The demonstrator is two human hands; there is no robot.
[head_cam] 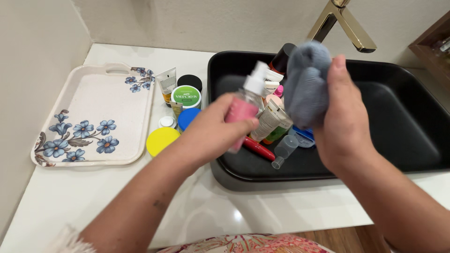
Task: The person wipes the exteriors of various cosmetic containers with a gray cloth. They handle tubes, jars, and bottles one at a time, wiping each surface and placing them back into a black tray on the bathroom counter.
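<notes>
**Currently: spray bottle in hand, cloth at the ready, tray bare**

Left hand (213, 126): fingers clamped round a small pink spray bottle (243, 105) with a white pump top, clear plastic, slightly blurred. Right hand (340, 117): fingers closed on a bunched grey cloth (304, 82), soft and knitted in look, just right of the bottle's top.

Progress, as judged: the flowered tray (93, 117), glossy and rectangular, holds nothing. Below the fingers, the black basin (403, 122) carries a heap of tubes, a red pen-shaped item (258, 148) and a clear cap (284, 149). Left of the fingers, round jars, including a green-lidded jar (186, 96), and a yellow lid (161, 140) sit on the white surface (225, 211). Most items appear untouched.
</notes>
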